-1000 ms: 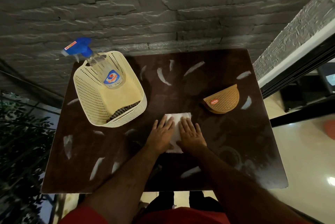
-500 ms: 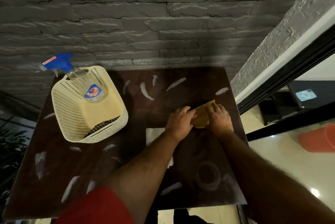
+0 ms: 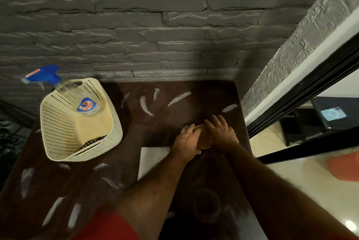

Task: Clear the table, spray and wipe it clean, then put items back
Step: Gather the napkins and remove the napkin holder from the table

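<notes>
Hands hold the brown holder [image 3: 204,138] from both sides: left hand [image 3: 187,140] at nine o'clock, right hand [image 3: 222,132] at three. Fingers are curled around it.

The table [image 3: 174,103] is dark brown with white streaks on it. The basket [image 3: 58,123] is cream with rows of little holes. The spray bottle [image 3: 77,96] is clear, with a blue top and a blue and red label. The folded napkin [image 3: 151,158] is white. The wall [image 3: 155,26] is gray stone. The sleeve [image 3: 108,228] is red.
</notes>
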Demonstrator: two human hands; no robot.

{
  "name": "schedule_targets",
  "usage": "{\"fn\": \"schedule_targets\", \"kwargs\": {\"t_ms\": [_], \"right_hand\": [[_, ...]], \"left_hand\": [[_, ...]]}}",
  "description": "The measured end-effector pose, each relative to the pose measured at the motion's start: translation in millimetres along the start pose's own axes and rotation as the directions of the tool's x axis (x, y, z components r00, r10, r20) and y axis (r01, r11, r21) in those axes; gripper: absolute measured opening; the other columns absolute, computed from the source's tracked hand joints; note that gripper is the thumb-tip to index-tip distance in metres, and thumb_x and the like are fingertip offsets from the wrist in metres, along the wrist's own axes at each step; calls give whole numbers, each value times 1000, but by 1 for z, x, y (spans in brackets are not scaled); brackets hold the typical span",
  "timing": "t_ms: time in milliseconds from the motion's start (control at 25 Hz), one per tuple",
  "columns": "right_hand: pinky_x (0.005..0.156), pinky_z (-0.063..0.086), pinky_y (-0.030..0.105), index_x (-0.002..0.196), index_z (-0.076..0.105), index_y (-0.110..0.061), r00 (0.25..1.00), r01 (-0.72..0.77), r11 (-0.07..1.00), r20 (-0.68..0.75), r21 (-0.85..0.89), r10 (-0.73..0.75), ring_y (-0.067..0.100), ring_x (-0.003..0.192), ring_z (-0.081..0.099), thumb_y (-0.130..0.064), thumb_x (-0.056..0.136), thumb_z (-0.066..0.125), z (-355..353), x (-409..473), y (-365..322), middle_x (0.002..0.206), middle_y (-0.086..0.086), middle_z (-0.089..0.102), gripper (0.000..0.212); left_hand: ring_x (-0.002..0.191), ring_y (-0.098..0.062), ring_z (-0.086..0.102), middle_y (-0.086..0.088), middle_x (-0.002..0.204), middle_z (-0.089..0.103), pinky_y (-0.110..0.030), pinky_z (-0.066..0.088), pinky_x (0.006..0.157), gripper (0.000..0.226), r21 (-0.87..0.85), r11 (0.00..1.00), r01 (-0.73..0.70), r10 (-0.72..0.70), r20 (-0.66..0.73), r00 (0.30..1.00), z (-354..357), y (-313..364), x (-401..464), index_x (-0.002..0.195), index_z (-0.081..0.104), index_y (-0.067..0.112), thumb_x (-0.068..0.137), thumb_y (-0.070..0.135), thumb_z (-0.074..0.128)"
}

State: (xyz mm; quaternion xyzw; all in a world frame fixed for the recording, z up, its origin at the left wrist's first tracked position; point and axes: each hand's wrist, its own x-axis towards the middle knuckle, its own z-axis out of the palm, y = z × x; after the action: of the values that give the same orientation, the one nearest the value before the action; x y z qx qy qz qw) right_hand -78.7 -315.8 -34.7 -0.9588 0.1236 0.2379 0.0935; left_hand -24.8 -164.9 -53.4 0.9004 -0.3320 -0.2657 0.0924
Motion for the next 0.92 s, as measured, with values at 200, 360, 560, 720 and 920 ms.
{"fn": "schedule_targets", "kwargs": {"t_ms": [200,360,560,720,920], "right_hand": [[109,33,56,149,22,-36,997,74,997,-39,15,-73,34,145,17,-70,64,65,0,3,15,157,4,22,101],[91,48,40,122,58,-35,992,-13,947,122,321,-28,23,113,55,-60,82,52,-5,11,26,126,3,58,48],[75,55,33,109,66,-28,999,-37,903,48,427,18,12,80,64,-35,96,46,6,7,27,93,-4,67,24],[82,56,37,124,61,-28,998,-55,909,35,413,44,17,91,66,-29,95,50,10,6,23,109,2,68,31],[97,51,42,131,55,-24,958,-25,885,-241,466,154,25,121,53,-22,87,61,5,-3,15,132,6,55,44]], "left_hand": [[146,-28,17,-7,156,26,-40,26,116,68,-157,988,-13,0,-83,997,-4,-9,0,144,40,22,83,23,71],[123,-19,50,1,128,58,-33,38,107,29,-333,943,-17,-47,-184,982,-16,-24,2,121,65,23,92,20,58],[111,-15,55,6,115,65,-31,41,99,25,-361,929,81,-142,-146,979,-17,-22,9,115,67,29,97,23,51],[123,-16,49,5,131,58,-31,38,104,35,-379,919,112,-178,-142,974,-12,-24,4,130,58,30,96,26,54],[122,-23,49,-4,133,56,-36,42,100,35,-317,902,294,-386,-282,878,-12,-70,-28,129,58,24,95,31,54]]}}
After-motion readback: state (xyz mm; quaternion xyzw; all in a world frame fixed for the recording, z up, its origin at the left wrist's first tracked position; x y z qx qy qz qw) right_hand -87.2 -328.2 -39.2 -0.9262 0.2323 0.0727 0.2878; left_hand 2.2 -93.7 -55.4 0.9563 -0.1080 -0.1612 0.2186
